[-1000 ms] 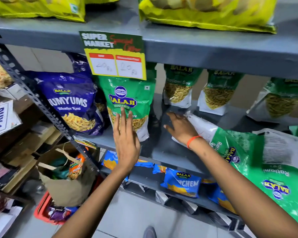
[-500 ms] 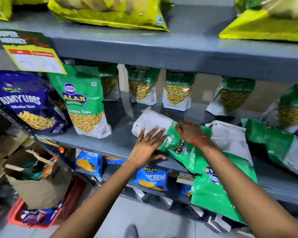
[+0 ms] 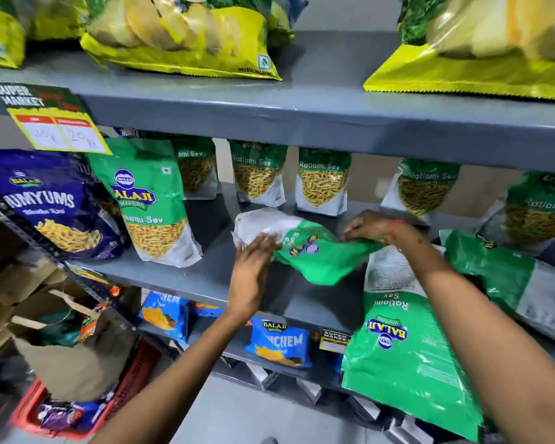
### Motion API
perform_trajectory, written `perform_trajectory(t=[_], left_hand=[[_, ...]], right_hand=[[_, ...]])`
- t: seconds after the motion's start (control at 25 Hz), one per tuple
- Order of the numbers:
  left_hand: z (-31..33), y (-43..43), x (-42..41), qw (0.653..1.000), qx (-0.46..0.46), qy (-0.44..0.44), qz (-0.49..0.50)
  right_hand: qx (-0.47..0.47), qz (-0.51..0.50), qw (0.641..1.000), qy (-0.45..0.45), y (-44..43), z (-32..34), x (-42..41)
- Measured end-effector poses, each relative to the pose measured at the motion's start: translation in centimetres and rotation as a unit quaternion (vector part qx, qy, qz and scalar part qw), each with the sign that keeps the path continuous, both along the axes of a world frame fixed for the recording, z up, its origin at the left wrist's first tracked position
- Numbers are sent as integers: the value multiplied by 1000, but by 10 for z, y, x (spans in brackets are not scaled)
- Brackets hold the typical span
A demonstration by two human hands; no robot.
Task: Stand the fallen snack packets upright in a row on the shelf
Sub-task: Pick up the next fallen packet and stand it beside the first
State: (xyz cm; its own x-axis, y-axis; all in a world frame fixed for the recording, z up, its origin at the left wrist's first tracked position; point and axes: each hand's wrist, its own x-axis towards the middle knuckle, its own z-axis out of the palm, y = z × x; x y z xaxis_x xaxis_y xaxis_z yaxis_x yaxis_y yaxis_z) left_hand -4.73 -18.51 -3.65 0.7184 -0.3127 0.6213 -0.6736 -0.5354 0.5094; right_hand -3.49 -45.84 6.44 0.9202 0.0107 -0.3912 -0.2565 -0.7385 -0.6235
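A green-and-white Ratlami Sev packet lies tilted on the grey middle shelf, partly lifted. My right hand grips its green top end from above. My left hand, fingers spread and blurred, touches its white bottom end. A second fallen green packet hangs over the shelf's front edge under my right forearm. A third fallen packet lies at the right. One green packet stands upright at the front left. Several more stand in a row along the back.
A purple Yumyums packet stands at the left end, under a hanging price card. Yellow chip bags lie on the upper shelf. Blue packets fill the lower shelf. A brown paper bag and a red basket sit on the floor, left.
My view has shifted right. The packet has come up off the shelf and turned, my right hand now closed on its top end. My left hand has slid to its white bottom.
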Motion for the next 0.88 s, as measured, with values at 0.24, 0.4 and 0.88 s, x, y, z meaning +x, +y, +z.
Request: perform_trajectory(t=[0.24, 0.4, 0.88], left_hand=[[55, 14, 42, 875, -425, 228, 40], [65, 25, 67, 812, -479, 333, 20], [32, 50, 74, 848, -235, 468, -87]], right_hand=[[378, -48, 923, 54, 12, 46, 2], [468, -110, 877, 8, 32, 34, 12], [289, -25, 948, -132, 111, -54, 31]])
